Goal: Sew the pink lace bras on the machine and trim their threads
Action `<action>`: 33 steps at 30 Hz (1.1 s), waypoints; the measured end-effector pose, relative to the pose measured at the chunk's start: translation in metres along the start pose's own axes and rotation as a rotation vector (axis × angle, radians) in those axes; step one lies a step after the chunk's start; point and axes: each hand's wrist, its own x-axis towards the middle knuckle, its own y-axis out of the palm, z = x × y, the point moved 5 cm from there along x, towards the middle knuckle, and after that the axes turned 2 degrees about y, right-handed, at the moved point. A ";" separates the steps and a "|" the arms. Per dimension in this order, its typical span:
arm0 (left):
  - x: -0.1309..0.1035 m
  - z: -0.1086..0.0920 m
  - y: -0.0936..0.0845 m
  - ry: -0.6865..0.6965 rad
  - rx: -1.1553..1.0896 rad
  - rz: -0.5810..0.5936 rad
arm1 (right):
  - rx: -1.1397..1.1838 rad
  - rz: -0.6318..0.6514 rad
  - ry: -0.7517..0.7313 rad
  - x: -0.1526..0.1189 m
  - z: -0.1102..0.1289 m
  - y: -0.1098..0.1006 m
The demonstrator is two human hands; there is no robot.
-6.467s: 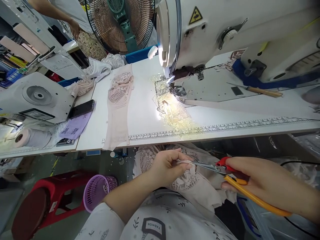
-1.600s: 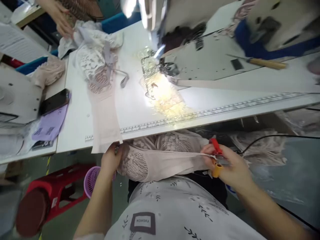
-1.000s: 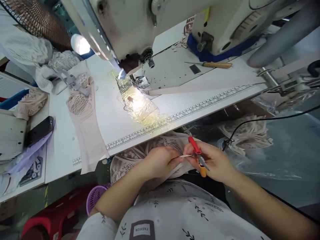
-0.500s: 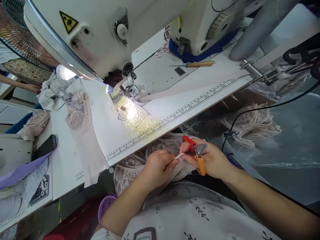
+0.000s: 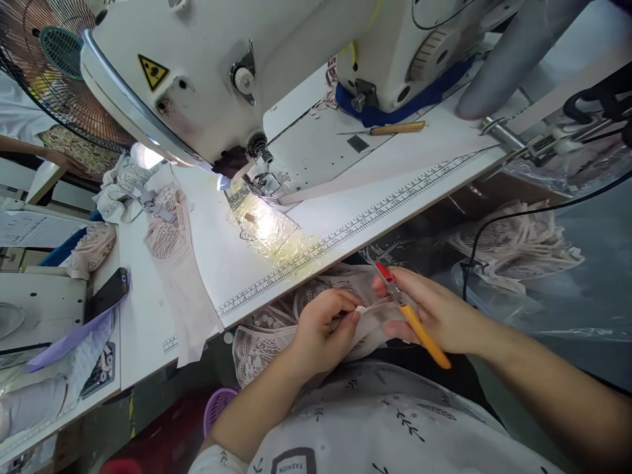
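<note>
Near the lower middle, my left hand (image 5: pixel 326 329) pinches the edge of a pale beige lace fabric (image 5: pixel 261 342) between thumb and fingers. The fabric hangs in my lap below the table edge. To its right, my right hand (image 5: pixel 434 309) holds a small cutting tool (image 5: pixel 419 332) with one orange and one red handle, close to the strip of fabric that runs from my left hand. The tool's tip is hard to make out.
A white sewing machine (image 5: pixel 207 72) stands on the table (image 5: pixel 202 263) with a printed ruler. Beige lace pieces (image 5: pixel 168 237) lie on the left. A wooden-handled awl (image 5: pixel 397 128), a fan (image 5: pixel 64 79) and a plastic bag (image 5: pixel 563 329) surround it. A person's arm (image 5: pixel 39 150) shows at far left.
The tool has turned in my right hand, its orange handle now pointing down and right. My right hand has moved slightly right, away from my left. The whole view has shifted a little.
</note>
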 end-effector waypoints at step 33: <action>-0.008 0.013 -0.004 -0.108 -0.185 -0.157 | -0.485 0.128 -0.152 -0.018 -0.019 -0.003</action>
